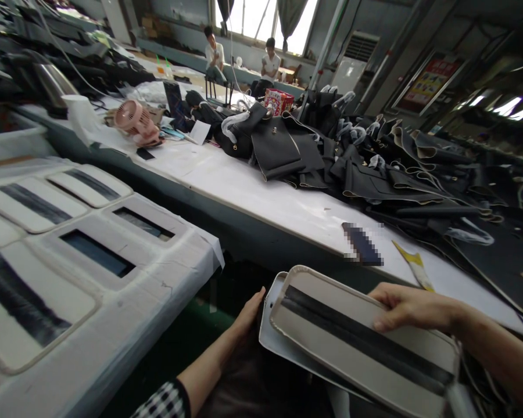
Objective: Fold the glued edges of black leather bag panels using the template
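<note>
My right hand (403, 306) grips the far edge of a beige rounded panel (331, 334), thumb on its face. The panel has a piped rim and a dark stripe along its length. It lies tilted over a white board (275, 342), whose left edge sticks out beneath. Beside that left edge is my left hand (249, 313), fingers stretched out; whether it touches the board I cannot tell. At left, similar panels (47, 302) with dark stripes rest on a covered stand (169, 273).
A long white table (226, 191) runs across the view. Black bag pieces (279, 145) are heaped on it, with a blurred dark object (362, 244), a yellow-and-white strip (413, 264) and a pink fan (135, 119). Two people (270, 64) sit far back.
</note>
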Demonstrator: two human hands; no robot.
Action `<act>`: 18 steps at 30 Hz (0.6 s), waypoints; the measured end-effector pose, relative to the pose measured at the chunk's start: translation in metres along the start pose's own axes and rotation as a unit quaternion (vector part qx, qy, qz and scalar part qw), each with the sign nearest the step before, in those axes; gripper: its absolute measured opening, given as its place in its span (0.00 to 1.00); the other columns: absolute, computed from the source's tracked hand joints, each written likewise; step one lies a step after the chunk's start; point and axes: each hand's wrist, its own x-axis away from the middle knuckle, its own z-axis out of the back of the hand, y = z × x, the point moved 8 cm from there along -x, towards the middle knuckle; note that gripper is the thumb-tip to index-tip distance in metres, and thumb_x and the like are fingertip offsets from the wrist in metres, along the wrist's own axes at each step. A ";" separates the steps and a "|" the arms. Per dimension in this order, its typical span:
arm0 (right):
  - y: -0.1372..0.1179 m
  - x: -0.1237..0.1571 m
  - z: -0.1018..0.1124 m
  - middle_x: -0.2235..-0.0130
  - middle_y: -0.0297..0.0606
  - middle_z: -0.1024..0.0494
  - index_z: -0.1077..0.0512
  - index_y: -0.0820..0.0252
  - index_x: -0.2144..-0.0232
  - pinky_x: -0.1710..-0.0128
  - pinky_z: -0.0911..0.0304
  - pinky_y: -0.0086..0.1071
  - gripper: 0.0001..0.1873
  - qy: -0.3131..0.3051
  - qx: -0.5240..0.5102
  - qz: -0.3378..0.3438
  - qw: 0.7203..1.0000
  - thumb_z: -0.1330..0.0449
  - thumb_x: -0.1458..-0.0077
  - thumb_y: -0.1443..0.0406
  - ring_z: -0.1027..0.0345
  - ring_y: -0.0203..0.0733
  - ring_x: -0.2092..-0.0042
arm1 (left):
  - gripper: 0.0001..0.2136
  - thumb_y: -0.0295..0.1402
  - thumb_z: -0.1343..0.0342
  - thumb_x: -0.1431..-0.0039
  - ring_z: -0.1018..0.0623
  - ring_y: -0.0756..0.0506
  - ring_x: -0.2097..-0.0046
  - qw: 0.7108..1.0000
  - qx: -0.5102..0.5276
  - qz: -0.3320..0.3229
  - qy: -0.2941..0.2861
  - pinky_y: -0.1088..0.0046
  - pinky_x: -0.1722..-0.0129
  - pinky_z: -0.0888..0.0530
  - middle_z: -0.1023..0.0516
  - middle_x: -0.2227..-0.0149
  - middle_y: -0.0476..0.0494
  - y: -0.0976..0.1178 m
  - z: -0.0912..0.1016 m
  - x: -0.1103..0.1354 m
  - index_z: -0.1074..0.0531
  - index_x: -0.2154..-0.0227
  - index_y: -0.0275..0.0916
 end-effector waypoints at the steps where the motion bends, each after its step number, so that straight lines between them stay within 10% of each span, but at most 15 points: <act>1: 0.005 -0.011 0.000 0.70 0.34 0.23 0.22 0.65 0.68 0.68 0.37 0.22 0.14 -0.018 -0.003 -0.003 1.000 0.30 0.57 0.61 0.31 0.33 0.70 | 0.25 0.55 0.38 0.51 0.23 0.41 0.61 1.000 -0.001 -0.001 0.001 0.68 0.59 0.29 0.21 0.64 0.41 0.001 0.000 0.001 0.25 0.62 0.37; 8: 0.032 -0.058 0.020 0.64 0.39 0.21 0.24 0.64 0.62 0.63 0.34 0.33 0.20 0.051 0.190 -0.014 0.980 0.34 0.56 0.57 0.28 0.46 0.63 | 0.28 0.56 0.37 0.54 0.25 0.42 0.61 1.000 -0.007 -0.010 0.014 0.68 0.58 0.31 0.22 0.64 0.42 0.003 0.002 -0.003 0.26 0.61 0.34; 12: 0.019 -0.045 0.020 0.58 0.41 0.24 0.29 0.59 0.55 0.53 0.35 0.43 0.19 0.250 0.408 0.019 0.878 0.42 0.51 0.66 0.29 0.50 0.56 | 0.28 0.57 0.38 0.53 0.26 0.44 0.62 1.000 -0.002 -0.003 0.015 0.69 0.59 0.32 0.23 0.67 0.44 -0.001 0.001 -0.006 0.26 0.62 0.34; 18: 0.014 -0.023 -0.022 0.42 0.40 0.37 0.42 0.49 0.40 0.43 0.38 0.39 0.23 0.397 0.426 0.201 0.788 0.51 0.37 0.63 0.37 0.44 0.43 | 0.28 0.59 0.40 0.52 0.25 0.44 0.64 1.000 0.012 0.013 0.007 0.67 0.58 0.31 0.22 0.67 0.44 -0.005 0.000 -0.006 0.26 0.63 0.35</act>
